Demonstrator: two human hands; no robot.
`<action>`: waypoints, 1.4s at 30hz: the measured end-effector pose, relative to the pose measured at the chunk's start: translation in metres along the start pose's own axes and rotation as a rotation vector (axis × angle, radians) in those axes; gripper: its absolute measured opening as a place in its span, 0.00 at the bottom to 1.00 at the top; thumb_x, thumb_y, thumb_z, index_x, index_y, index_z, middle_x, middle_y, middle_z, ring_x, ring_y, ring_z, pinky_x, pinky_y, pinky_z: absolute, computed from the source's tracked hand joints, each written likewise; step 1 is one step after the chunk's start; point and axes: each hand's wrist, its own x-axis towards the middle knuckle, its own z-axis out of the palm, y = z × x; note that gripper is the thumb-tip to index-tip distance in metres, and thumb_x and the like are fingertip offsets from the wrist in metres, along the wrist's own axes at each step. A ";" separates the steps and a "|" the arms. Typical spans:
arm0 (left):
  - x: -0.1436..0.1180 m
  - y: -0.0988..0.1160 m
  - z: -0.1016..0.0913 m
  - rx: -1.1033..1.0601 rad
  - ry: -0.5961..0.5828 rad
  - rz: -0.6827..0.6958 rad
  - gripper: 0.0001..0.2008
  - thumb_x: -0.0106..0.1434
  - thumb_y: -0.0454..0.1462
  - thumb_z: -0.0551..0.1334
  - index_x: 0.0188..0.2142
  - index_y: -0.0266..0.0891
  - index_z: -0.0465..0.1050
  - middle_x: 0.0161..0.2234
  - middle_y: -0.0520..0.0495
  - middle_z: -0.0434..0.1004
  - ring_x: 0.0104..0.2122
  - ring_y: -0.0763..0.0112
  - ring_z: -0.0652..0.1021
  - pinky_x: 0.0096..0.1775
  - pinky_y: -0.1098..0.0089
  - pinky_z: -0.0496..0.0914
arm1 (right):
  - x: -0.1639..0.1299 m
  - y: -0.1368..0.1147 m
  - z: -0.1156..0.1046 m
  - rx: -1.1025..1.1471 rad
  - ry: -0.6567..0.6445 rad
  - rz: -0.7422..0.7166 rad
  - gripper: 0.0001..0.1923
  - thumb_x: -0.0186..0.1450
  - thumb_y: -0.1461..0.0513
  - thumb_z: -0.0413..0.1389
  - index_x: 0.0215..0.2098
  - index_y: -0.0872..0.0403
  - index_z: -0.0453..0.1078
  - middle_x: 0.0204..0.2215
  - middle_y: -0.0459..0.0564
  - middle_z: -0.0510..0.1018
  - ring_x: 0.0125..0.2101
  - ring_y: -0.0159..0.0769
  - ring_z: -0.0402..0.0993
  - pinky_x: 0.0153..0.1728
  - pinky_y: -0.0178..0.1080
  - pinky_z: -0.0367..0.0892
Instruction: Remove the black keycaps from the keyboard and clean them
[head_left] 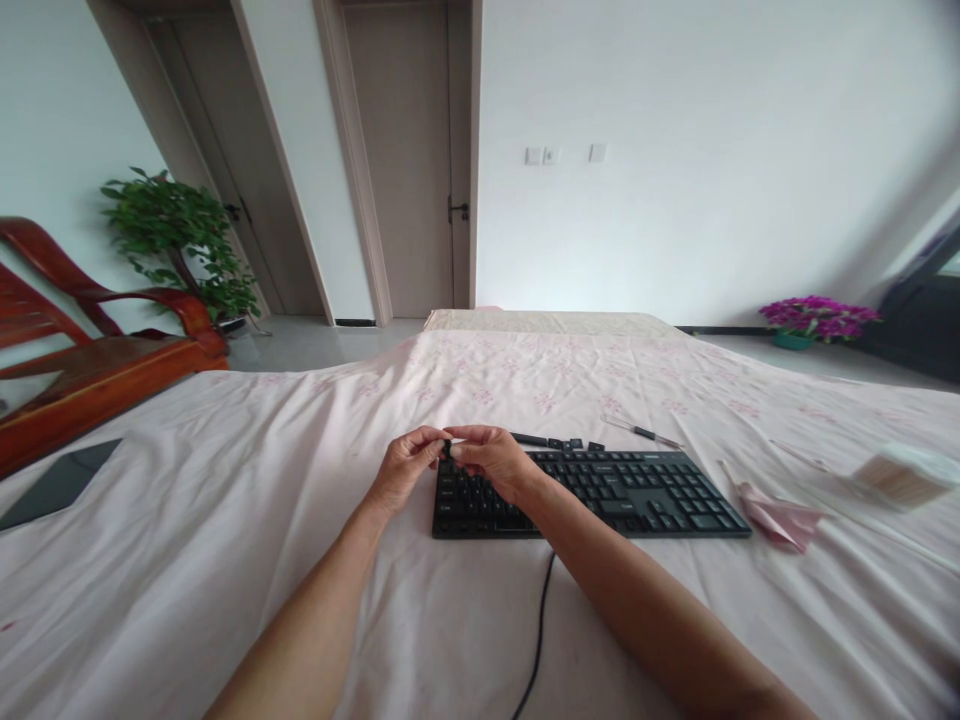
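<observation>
Both hands meet above the left end of a black keyboard (645, 495), which lies on a pale pink flowered cloth. Between the fingertips is a small black keycap (448, 448), mostly covered by the fingers. My left hand (405, 465) pinches it from the left. My right hand (491, 458) pinches it from the right and hides some of the keys beneath. Along the keyboard's far edge lie a long black bar-shaped keycap (529, 439) and several small loose keycaps (576, 443). A black cable (541, 620) runs from the keyboard's near edge toward me.
Beyond the keyboard lies a thin tool with a black grip and wire ends (643, 432). To the right are a crumpled pink cloth (780, 517) and a clear box of thin sticks (906, 476). A dark flat tablet-like device (60, 483) and wooden chair (112, 370) are left.
</observation>
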 end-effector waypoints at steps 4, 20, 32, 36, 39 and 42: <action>0.000 0.005 -0.002 0.048 -0.030 0.043 0.09 0.59 0.40 0.62 0.35 0.36 0.76 0.27 0.51 0.70 0.27 0.77 0.68 0.31 0.75 0.62 | -0.003 0.005 0.004 0.018 0.033 -0.058 0.24 0.46 0.61 0.67 0.42 0.58 0.76 0.21 0.43 0.76 0.22 0.26 0.67 0.22 0.30 0.57; 0.001 0.007 -0.005 0.077 0.024 0.068 0.09 0.57 0.41 0.64 0.31 0.36 0.74 0.28 0.51 0.70 0.27 0.75 0.69 0.31 0.73 0.62 | -0.007 0.011 0.008 0.149 0.016 0.018 0.19 0.47 0.59 0.69 0.35 0.58 0.75 0.30 0.49 0.80 0.27 0.30 0.75 0.24 0.29 0.67; -0.001 0.011 0.000 0.154 0.027 0.106 0.10 0.57 0.41 0.63 0.30 0.36 0.75 0.28 0.50 0.70 0.27 0.74 0.70 0.30 0.73 0.63 | -0.009 0.011 0.005 0.112 0.033 0.025 0.17 0.47 0.61 0.69 0.34 0.58 0.76 0.28 0.49 0.79 0.25 0.27 0.74 0.25 0.28 0.68; -0.002 0.011 0.002 0.113 -0.015 0.103 0.09 0.57 0.41 0.64 0.30 0.35 0.75 0.28 0.50 0.70 0.28 0.74 0.70 0.30 0.73 0.64 | -0.011 0.012 0.002 0.118 0.002 0.029 0.18 0.47 0.60 0.69 0.36 0.58 0.76 0.30 0.49 0.80 0.25 0.26 0.73 0.25 0.27 0.67; -0.002 0.008 0.001 0.078 -0.023 0.081 0.10 0.56 0.41 0.64 0.30 0.35 0.75 0.30 0.49 0.72 0.27 0.74 0.71 0.30 0.73 0.64 | -0.013 0.014 0.001 0.093 0.017 0.010 0.18 0.47 0.59 0.68 0.35 0.58 0.76 0.29 0.49 0.80 0.24 0.26 0.72 0.25 0.28 0.66; -0.002 0.002 -0.004 0.080 -0.002 0.021 0.12 0.57 0.43 0.63 0.35 0.36 0.76 0.28 0.49 0.74 0.27 0.74 0.72 0.31 0.73 0.64 | -0.018 0.017 0.000 -0.084 0.042 -0.057 0.17 0.49 0.59 0.66 0.37 0.56 0.77 0.29 0.48 0.80 0.25 0.29 0.72 0.26 0.32 0.66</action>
